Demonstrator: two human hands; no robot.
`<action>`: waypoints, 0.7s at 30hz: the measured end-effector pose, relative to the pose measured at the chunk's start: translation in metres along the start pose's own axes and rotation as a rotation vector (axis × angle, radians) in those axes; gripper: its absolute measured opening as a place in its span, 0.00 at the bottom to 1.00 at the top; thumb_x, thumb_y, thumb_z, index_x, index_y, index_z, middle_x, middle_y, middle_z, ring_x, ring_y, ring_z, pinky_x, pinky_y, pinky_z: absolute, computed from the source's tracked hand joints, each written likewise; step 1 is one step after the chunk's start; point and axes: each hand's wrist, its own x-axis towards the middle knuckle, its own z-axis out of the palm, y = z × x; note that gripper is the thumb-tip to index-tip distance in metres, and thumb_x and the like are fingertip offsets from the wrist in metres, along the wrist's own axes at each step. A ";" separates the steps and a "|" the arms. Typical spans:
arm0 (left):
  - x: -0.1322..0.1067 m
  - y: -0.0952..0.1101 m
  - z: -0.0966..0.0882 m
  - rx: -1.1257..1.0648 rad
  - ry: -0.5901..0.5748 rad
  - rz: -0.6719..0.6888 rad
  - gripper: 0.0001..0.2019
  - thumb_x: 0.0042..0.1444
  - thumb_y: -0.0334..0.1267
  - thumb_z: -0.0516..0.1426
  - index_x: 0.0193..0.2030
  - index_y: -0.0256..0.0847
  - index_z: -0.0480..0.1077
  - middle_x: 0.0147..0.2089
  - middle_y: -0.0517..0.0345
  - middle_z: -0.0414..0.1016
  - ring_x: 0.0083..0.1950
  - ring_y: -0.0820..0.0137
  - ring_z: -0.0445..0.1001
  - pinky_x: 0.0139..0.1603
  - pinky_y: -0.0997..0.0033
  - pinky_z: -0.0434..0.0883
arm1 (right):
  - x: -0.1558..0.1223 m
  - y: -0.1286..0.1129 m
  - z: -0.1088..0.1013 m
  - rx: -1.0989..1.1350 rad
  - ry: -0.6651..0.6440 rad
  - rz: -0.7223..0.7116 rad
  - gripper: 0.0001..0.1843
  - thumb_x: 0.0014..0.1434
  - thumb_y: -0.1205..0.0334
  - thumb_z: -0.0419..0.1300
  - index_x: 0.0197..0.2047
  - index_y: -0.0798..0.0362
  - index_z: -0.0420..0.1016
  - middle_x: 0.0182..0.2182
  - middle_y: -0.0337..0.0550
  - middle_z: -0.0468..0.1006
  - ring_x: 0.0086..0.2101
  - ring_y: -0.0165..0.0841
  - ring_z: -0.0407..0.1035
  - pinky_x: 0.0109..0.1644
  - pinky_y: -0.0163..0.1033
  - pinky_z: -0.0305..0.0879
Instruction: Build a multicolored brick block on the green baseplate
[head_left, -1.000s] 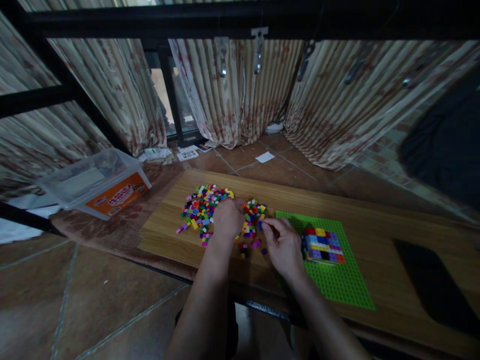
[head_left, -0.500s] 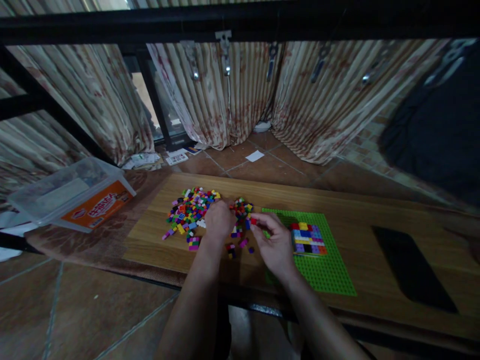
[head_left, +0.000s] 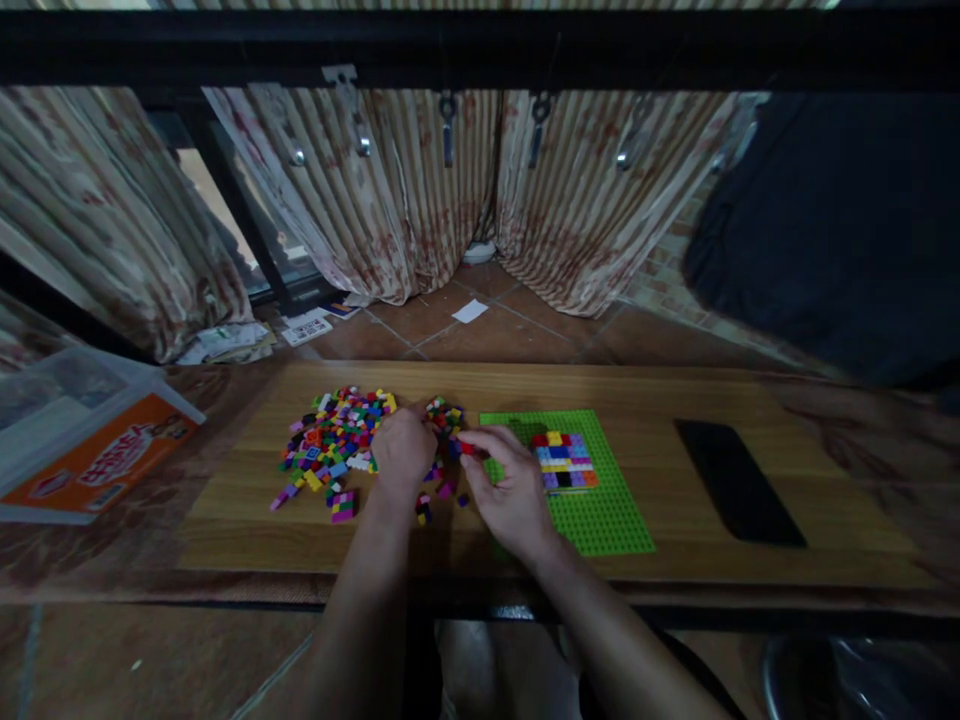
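Note:
My right hand (head_left: 510, 490) pinches a small red brick (head_left: 466, 448) between thumb and fingertips, just left of the green baseplate (head_left: 615, 520). On that baseplate sits a block of multicoloured bricks (head_left: 566, 462) laid in rows. My left hand (head_left: 403, 450) is curled over the right side of the loose brick pile (head_left: 337, 435); its fingertips are hidden behind the hand, so I cannot see what they hold. A few loose bricks, among them a pink and green cluster (head_left: 343, 506), lie nearer to me on the wooden board.
A clear plastic tub (head_left: 97, 440) with an orange label stands left of the wooden board (head_left: 240, 520). A black flat slab (head_left: 739, 480), perhaps a phone, lies to the right. Curtains (head_left: 360, 200) hang behind, and a dark bar with clips crosses above.
The whole view has swung to the right, so everything appears farther left. My right hand still holds the red brick; my left hand stays at the pile.

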 end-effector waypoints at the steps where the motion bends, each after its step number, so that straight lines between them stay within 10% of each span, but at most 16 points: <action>1: 0.000 0.000 0.000 0.010 0.001 0.009 0.16 0.58 0.32 0.49 0.43 0.39 0.78 0.40 0.42 0.80 0.46 0.55 0.78 0.43 0.64 0.70 | 0.000 0.000 -0.001 -0.007 -0.001 0.005 0.15 0.59 0.70 0.54 0.46 0.48 0.76 0.42 0.44 0.77 0.42 0.33 0.72 0.47 0.40 0.70; 13: -0.003 0.011 -0.011 -0.448 0.179 0.060 0.15 0.58 0.34 0.50 0.45 0.39 0.75 0.46 0.48 0.79 0.46 0.62 0.77 0.49 0.66 0.70 | 0.005 0.007 -0.049 -0.077 0.161 0.047 0.13 0.59 0.66 0.55 0.44 0.46 0.77 0.41 0.42 0.78 0.42 0.35 0.73 0.47 0.43 0.70; 21: -0.018 0.037 0.009 -1.092 -0.046 0.112 0.10 0.52 0.36 0.57 0.40 0.39 0.77 0.35 0.54 0.79 0.36 0.69 0.77 0.39 0.72 0.71 | 0.008 0.041 -0.104 0.049 0.398 0.225 0.08 0.56 0.61 0.61 0.39 0.51 0.79 0.36 0.43 0.80 0.37 0.34 0.75 0.43 0.42 0.72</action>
